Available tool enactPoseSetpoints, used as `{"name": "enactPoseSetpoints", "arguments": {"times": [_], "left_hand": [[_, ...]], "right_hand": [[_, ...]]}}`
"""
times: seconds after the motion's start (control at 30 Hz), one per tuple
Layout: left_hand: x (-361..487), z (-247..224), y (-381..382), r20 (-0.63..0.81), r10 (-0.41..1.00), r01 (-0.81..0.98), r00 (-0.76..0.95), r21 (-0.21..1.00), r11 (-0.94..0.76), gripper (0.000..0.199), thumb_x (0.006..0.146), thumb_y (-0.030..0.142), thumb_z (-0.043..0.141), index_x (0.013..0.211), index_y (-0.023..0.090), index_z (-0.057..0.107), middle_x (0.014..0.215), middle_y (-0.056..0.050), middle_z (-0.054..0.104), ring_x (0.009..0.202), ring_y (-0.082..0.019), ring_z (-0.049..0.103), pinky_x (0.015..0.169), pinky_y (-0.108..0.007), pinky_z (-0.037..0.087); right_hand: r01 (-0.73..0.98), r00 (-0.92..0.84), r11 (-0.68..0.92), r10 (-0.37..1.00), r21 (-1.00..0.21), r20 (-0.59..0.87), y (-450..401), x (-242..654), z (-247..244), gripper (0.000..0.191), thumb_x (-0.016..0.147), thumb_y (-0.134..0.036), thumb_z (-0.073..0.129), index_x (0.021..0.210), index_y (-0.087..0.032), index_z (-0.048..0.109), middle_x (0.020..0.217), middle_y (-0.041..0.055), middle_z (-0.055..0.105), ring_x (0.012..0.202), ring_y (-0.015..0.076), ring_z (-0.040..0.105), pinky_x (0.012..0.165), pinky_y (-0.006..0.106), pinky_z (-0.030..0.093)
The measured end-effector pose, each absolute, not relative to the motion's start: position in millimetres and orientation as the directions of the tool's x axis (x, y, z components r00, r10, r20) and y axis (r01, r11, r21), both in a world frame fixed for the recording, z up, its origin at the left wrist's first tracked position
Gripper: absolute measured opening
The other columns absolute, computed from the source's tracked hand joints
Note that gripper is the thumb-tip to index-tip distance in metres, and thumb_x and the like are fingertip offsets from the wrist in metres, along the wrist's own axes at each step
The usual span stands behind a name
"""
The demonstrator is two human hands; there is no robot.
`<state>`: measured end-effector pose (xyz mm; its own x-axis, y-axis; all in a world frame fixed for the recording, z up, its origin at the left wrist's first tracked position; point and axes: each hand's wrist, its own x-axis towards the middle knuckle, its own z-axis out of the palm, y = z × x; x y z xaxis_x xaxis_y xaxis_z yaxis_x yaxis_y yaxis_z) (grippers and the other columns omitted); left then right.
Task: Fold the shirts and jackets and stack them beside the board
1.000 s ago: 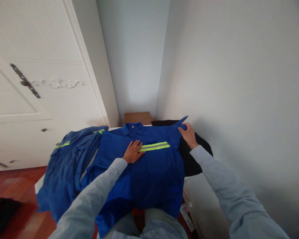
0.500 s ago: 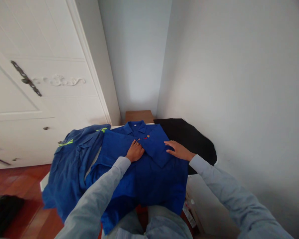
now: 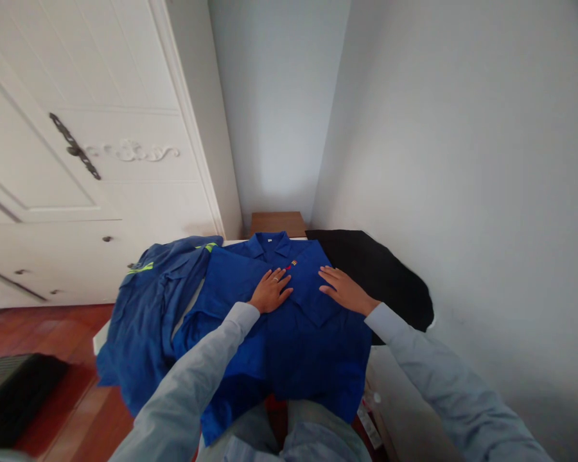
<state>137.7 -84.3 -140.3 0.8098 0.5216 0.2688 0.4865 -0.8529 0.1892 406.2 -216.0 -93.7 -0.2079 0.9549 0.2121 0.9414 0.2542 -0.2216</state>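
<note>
A bright blue collared work shirt [image 3: 298, 353] lies spread out in front of me, its collar at the far end and its sleeves folded in across the chest. A small red and yellow emblem shows on the chest. My left hand [image 3: 271, 290] rests flat near the middle of the shirt, fingers spread, a ring on one finger. On the folded sleeve at the right lies my right hand [image 3: 345, 290], fingers stretched out and holding nothing. The lower part of the shirt hangs over the near edge toward my legs.
To the left lies another blue garment [image 3: 158, 301] with yellow-green stripes. Black cloth [image 3: 370, 269] is at the right, against the wall. Behind stands a brown wooden box or stool [image 3: 278, 224]. A white cabinet [image 3: 139, 205] rises at the left; a dark mat-like object [image 3: 24, 391] lies on the floor.
My left hand has opened, its fingers spreading flat, and sits slightly to the right on the shirt. My right hand has settled onto the sleeve. The view has shifted a little left.
</note>
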Motion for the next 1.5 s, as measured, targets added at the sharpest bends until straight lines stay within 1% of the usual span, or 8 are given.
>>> {"name": "enactPoseSetpoints", "arguments": {"times": [0.17, 0.37, 0.67, 0.77, 0.87, 0.97, 1.17, 1.5], "left_hand": [[136.7, -140.7, -85.1, 0.258, 0.526, 0.505, 0.81, 0.148, -0.85, 0.058, 0.103, 0.054, 0.033, 0.145, 0.02, 0.052, 0.156, -0.012, 0.045, 0.148, -0.029, 0.036, 0.122, -0.05, 0.026], [136.3, -138.6, -90.2, 0.255, 0.538, 0.519, 0.804, 0.141, -0.843, 0.058, 0.102, 0.054, 0.035, 0.146, 0.02, 0.052, 0.156, -0.013, 0.045, 0.148, -0.029, 0.036, 0.122, -0.051, 0.025], [134.0, -133.5, -94.6, 0.236, 0.537, 0.513, 0.81, 0.162, -0.843, 0.06, 0.102, 0.055, 0.034, 0.147, 0.019, 0.05, 0.157, -0.015, 0.044, 0.148, -0.03, 0.035, 0.123, -0.051, 0.024], [133.6, -133.7, -95.1, 0.248, 0.54, 0.507, 0.804, 0.186, -0.842, 0.059, 0.102, 0.056, 0.035, 0.147, 0.021, 0.05, 0.157, -0.013, 0.044, 0.149, -0.029, 0.034, 0.123, -0.051, 0.023], [133.6, -133.4, -95.7, 0.245, 0.545, 0.507, 0.802, 0.205, -0.837, 0.059, 0.101, 0.055, 0.036, 0.147, 0.021, 0.049, 0.157, -0.014, 0.043, 0.149, -0.029, 0.034, 0.123, -0.052, 0.023], [133.4, -132.6, -96.4, 0.235, 0.552, 0.508, 0.8, 0.224, -0.832, 0.059, 0.101, 0.055, 0.038, 0.147, 0.02, 0.05, 0.157, -0.015, 0.044, 0.148, -0.031, 0.035, 0.122, -0.052, 0.023], [131.6, -133.0, -97.1, 0.249, 0.554, 0.501, 0.795, 0.245, -0.83, 0.06, 0.101, 0.056, 0.037, 0.147, 0.02, 0.049, 0.158, -0.014, 0.042, 0.149, -0.031, 0.034, 0.123, -0.051, 0.022], [131.7, -130.9, -98.3, 0.233, 0.555, 0.498, 0.798, 0.263, -0.826, 0.06, 0.101, 0.055, 0.038, 0.148, 0.019, 0.048, 0.158, -0.015, 0.042, 0.149, -0.031, 0.033, 0.123, -0.053, 0.022]], "right_hand": [[0.935, -0.29, 0.319, 0.938, -0.154, 0.188, -135.9, 378.5, -93.8, 0.066, 0.101, -0.057, 0.037, 0.151, -0.014, 0.046, 0.16, 0.0159, 0.039, 0.15, 0.0298, 0.031, 0.122, 0.049, 0.027], [0.995, -0.028, 0.024, 0.999, -0.093, -0.043, -65.3, 397.4, -110.6, 0.069, 0.102, -0.053, 0.033, 0.155, -0.009, 0.037, 0.163, 0.0193, 0.031, 0.152, 0.0306, 0.024, 0.122, 0.049, 0.024], [0.997, 0.042, -0.046, 0.997, -0.059, -0.064, -47.5, 416.2, -125.6, 0.073, 0.103, -0.055, 0.021, 0.155, -0.006, 0.035, 0.163, 0.0195, 0.03, 0.153, 0.032, 0.022, 0.121, 0.056, 0.02], [0.997, -0.036, 0.04, 0.998, -0.068, 0.055, -37.6, 392.4, -124.7, 0.073, 0.103, -0.056, 0.023, 0.154, -0.007, 0.037, 0.161, 0.0221, 0.035, 0.152, 0.0337, 0.026, 0.121, 0.057, 0.021], [0.961, -0.241, 0.263, 0.948, -0.084, 0.211, -20.3, 353.0, -122.5, 0.07, 0.103, -0.056, 0.027, 0.155, -0.01, 0.037, 0.161, 0.0211, 0.034, 0.152, 0.0319, 0.025, 0.122, 0.054, 0.021], [0.913, -0.37, 0.4, 0.895, -0.08, 0.248, 2.0, 314.0, -122.3, 0.067, 0.103, -0.056, 0.032, 0.154, -0.013, 0.04, 0.162, 0.0187, 0.033, 0.153, 0.0311, 0.023, 0.123, 0.053, 0.02], [0.933, -0.3, 0.324, 0.94, -0.155, 0.16, 37.1, 296.6, -136.3, 0.065, 0.103, -0.054, 0.036, 0.149, -0.009, 0.047, 0.158, 0.0204, 0.04, 0.15, 0.0318, 0.031, 0.121, 0.049, 0.027], [0.867, -0.262, 0.349, 0.927, -0.356, 0.269, 50.8, 319.9, -143.5, 0.052, 0.102, -0.041, 0.04, 0.145, -0.013, 0.053, 0.151, 0.0165, 0.052, 0.143, 0.0258, 0.044, 0.118, 0.046, 0.034]]}}
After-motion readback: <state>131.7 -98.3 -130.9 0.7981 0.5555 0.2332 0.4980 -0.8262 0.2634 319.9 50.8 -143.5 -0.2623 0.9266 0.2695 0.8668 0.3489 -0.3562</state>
